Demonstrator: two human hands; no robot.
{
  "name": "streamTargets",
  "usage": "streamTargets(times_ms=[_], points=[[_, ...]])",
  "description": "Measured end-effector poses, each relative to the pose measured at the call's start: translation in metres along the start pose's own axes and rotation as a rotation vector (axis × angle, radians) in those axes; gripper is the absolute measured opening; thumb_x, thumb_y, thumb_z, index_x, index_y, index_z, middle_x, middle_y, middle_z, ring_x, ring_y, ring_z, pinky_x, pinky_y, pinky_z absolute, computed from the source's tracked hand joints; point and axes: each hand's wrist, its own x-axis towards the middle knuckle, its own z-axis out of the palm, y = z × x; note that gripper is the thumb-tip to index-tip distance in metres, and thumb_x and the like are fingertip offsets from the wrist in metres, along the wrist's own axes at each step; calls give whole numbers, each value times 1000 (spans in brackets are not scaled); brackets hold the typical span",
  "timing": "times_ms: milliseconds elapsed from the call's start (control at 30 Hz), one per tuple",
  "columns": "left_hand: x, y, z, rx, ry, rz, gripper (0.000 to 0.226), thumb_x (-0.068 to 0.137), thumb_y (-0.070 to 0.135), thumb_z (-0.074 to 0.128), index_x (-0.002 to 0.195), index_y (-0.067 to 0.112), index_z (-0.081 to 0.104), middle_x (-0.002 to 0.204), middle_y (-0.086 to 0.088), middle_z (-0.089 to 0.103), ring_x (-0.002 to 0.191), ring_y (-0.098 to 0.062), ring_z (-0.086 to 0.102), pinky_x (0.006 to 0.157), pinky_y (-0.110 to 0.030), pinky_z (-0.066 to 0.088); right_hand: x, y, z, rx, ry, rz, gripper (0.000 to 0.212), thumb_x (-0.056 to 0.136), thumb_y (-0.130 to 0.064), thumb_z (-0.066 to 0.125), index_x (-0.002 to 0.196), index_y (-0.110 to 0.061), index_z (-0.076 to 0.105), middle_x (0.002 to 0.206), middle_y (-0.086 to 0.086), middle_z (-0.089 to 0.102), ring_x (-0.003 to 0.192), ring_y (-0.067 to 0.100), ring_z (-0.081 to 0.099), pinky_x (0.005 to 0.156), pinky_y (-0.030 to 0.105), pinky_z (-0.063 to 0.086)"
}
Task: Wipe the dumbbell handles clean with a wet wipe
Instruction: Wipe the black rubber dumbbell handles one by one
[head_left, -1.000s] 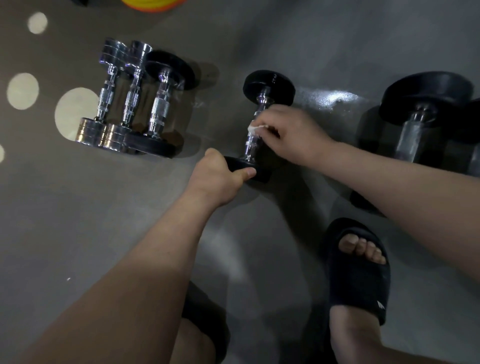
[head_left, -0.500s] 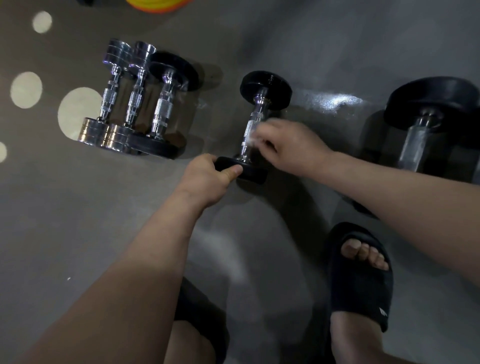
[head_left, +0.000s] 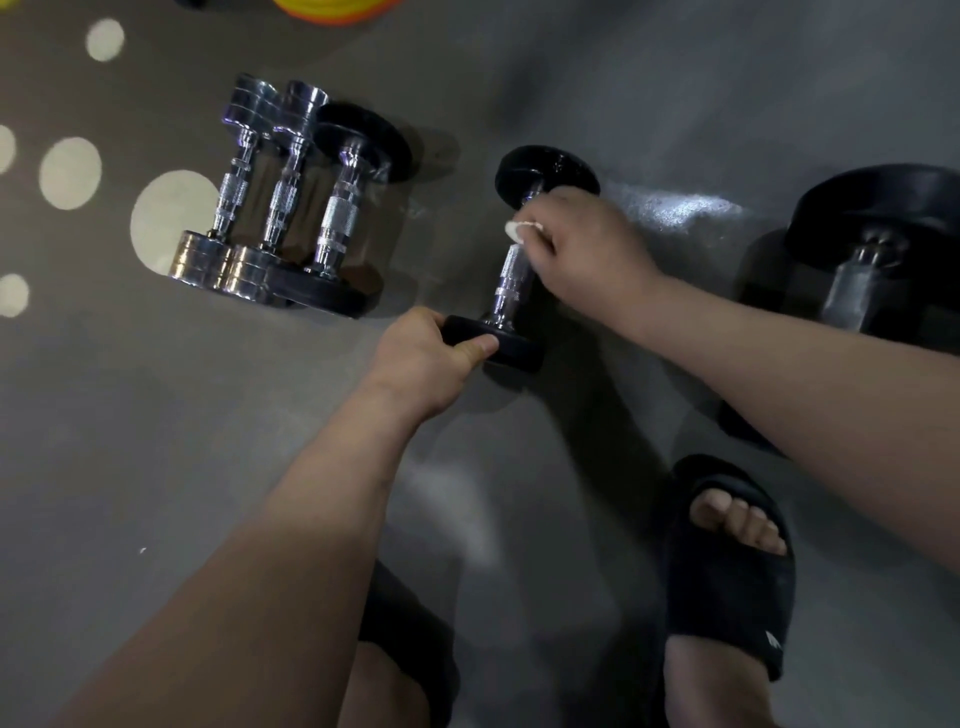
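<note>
So the wiping step itself was in hand here, on the middle dumbbell (head_left: 506, 296) lying on the floor (head_left: 156, 441). Well off to the left of the left grip sat a cluster of three small dumbbells (head_left: 291, 208), side by side and touching. I couldn't tell by looking whether those were cleaned or not.

The left grip (head_left: 421, 358) was closed round the rim of the near plate (head_left: 519, 354), thumb on top, which I'd say was there to stop the thing rolling. Just past that grip the chrome handle (head_left: 514, 267) ran up to the far plate (head_left: 545, 169). The right grip (head_left: 587, 249) was pinched on the wet wipe (head_left: 522, 229), bunched against the top end of the handle just under the far plate. The stretch of handle between the two grips was bare.

Next move, I reckon: drag the wipe down the knurled bit toward the left grip, with a twist to catch the underside, and the plate held steady.

Room-wise, there was open floor between the cluster and the left grip, so lots of slack on that side. Right of the right grip a big black dumbbell (head_left: 872, 249) sat well apart from the hand. A foot in a black sandal (head_left: 727, 571) was on the near side of that grip, so rolling that way looked tighter.
</note>
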Motion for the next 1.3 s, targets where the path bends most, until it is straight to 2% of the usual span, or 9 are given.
streamTargets(times_ms=[167,267,367,533,667,800,933,1100,1300], points=[[-1,3,-2,30,-4,18,41,85,40,79,114,11,70,103,-5,72,98,-22,67,83,-29,50,-27,-3,0,61,-91,-179,19,98,-25,58,104,-14,72,102,6,69,90,26,68,74,38,55],[-3,4,-2,33,-2,14,42,87,39,78,115,10,69,104,-6,71,99,-23,66,83,-30,49,-7,6,-3,-122,21,-68,28,98,-30,46,105,-13,68,97,15,67,81,40,66,65,46,54],[-4,5,-4,29,-5,14,40,87,39,78,114,11,69,103,-6,71,99,-23,66,81,-29,49,1,5,-3,-294,87,-58,38,97,-32,38,103,-8,66,87,19,65,65,43,62,53,40,46],[-2,2,-1,10,4,1,48,86,40,78,120,10,64,110,-6,70,105,-23,65,90,-33,51,1,6,-1,-332,92,-61,30,98,-27,44,106,-12,68,86,15,65,61,40,60,50,39,47],[-3,-3,-3,-93,60,-15,66,85,36,80,138,9,52,128,-6,65,117,-21,63,106,-39,48,-3,-1,5,-156,45,-3,27,99,-27,48,108,-11,68,93,15,66,76,40,62,62,43,50],[-4,-8,-12,-115,99,7,38,92,31,73,125,13,66,111,-2,71,106,-19,67,96,-30,51,-7,-10,7,32,-65,-76,20,98,-26,56,107,-14,71,102,6,70,94,26,65,80,37,51],[-7,-7,-17,-154,3,45,27,90,40,74,107,19,77,93,7,75,93,-11,70,83,-25,51,-12,-18,11,31,-210,-292,25,99,-30,54,103,-14,72,97,6,67,89,25,66,74,39,54],[-5,0,-18,8,-31,90,32,78,47,83,99,22,80,89,4,77,88,-12,71,82,-30,55,8,-8,5,-15,-68,-52,30,98,-36,50,105,-16,71,98,9,66,87,33,64,72,43,53],[6,1,-20,94,-47,34,33,83,44,79,100,16,77,92,-6,75,92,-26,69,86,-38,56,-3,-13,-11,-62,-269,-157,18,96,-27,57,105,-14,65,98,8,68,86,30,65,70,40,53]])
